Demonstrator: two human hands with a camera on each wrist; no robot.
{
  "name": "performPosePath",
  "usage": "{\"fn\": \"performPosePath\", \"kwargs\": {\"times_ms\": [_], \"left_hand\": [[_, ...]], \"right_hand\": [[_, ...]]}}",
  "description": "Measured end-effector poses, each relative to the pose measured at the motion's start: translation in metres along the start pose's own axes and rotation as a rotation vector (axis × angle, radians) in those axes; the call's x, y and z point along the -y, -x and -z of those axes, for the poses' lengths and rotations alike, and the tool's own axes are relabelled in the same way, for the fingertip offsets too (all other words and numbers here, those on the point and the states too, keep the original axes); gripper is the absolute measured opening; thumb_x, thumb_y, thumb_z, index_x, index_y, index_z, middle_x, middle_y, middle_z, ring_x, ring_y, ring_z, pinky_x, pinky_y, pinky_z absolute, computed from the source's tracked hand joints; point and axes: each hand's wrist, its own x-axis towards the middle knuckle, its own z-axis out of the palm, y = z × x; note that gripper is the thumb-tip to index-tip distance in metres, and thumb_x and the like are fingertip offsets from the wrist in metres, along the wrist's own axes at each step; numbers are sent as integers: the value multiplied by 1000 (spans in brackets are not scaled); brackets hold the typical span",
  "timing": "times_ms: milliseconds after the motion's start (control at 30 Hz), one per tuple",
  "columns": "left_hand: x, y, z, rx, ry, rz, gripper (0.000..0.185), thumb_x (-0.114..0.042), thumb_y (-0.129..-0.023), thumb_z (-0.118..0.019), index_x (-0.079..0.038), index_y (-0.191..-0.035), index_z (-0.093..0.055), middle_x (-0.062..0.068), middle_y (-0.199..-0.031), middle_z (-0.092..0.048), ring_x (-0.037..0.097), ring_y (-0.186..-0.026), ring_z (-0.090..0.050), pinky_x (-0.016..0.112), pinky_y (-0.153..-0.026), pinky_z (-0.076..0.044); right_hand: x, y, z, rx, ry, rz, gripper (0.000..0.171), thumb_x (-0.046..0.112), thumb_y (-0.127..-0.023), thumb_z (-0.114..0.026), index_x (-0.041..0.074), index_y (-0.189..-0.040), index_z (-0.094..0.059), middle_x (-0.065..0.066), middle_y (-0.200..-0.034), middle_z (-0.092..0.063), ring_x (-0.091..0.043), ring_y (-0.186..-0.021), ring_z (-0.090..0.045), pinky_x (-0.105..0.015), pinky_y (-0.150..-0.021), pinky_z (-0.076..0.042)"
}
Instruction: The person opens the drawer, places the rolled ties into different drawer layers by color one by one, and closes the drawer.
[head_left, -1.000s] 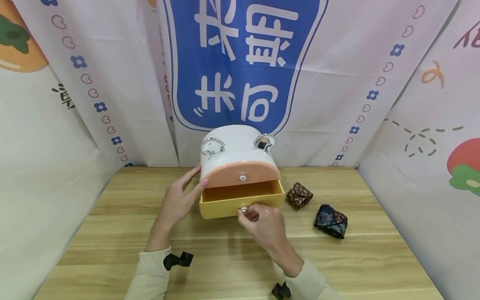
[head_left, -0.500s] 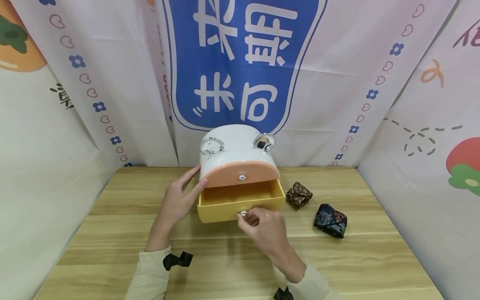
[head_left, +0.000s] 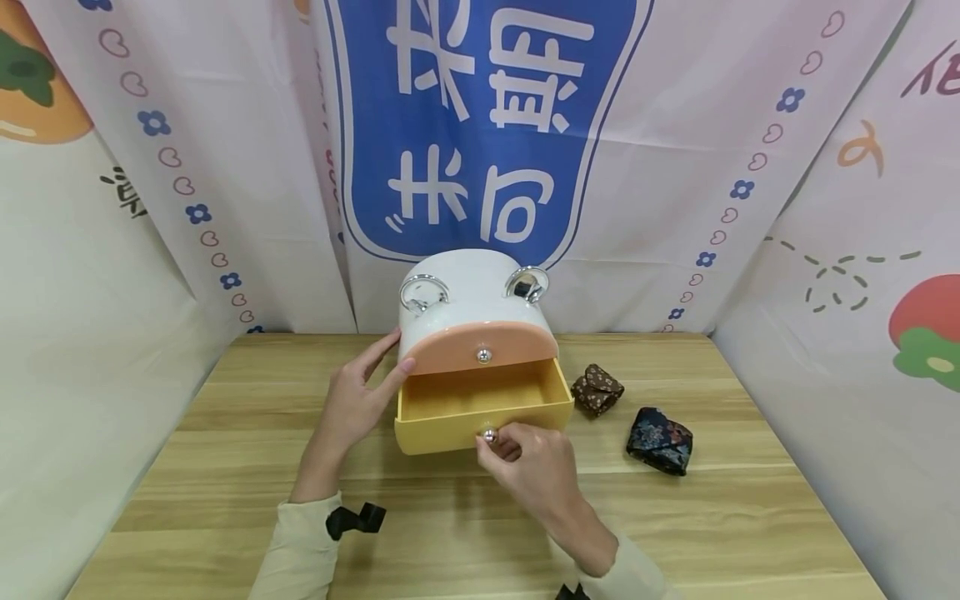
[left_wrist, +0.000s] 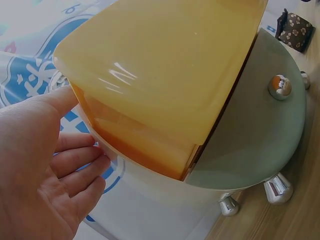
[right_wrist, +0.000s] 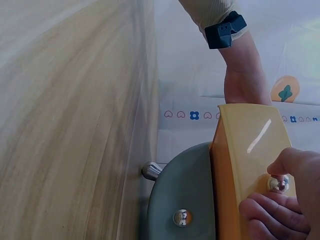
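Note:
A small white cabinet [head_left: 474, 287] with rounded ends and a silver ring on either side of its top stands at the back of the table. Its yellow middle drawer [head_left: 438, 437] is pulled out, and the inside shows bare. My right hand [head_left: 538, 467] pinches the silver knob [head_left: 490, 435] of that drawer between thumb and fingers. Against the cabinet's left side rests my left hand [head_left: 352, 404], the thumb at the front edge and the fingers along the wall. Above, a peach drawer [head_left: 450, 354] is closed; below, a grey-green drawer [left_wrist: 245, 125] is closed too.
To the cabinet's right lie a brown flower-patterned pouch [head_left: 597, 390] and, nearer the front, a dark blue floral pouch [head_left: 660, 442]. Printed cloth walls [head_left: 637, 208] stand behind and on both sides of the wooden table [head_left: 225, 467]. Silver feet [left_wrist: 278, 190] carry the cabinet.
The yellow drawer has slid further out toward the front, with my right hand moving along on its knob. My left hand has stayed at the cabinet's side. The pouches have not moved.

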Motion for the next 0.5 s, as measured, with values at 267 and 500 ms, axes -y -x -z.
{"fn": "performPosePath", "kwargs": {"times_ms": [267, 500], "left_hand": [[-1, 0, 1, 3, -4, 4, 59, -41, -104, -69, -22, -157, -52, 4, -162, -51, 32, -153, -46, 57, -125, -41], [-2, 0, 1, 0, 2, -3, 59, -41, -103, -69, -21, -157, -53, 5, -162, -52, 32, -152, -47, 56, -125, -41]], "right_hand": [[2, 3, 4, 2, -16, 7, 18, 21, -79, -90, 15, -72, -76, 6, -66, -74, 1, -53, -65, -2, -53, -50], [2, 6, 5, -8, -5, 17, 19, 21, -78, -91, 15, -71, -75, 6, -65, -74, 2, -52, -64, -3, -53, -50]]}}
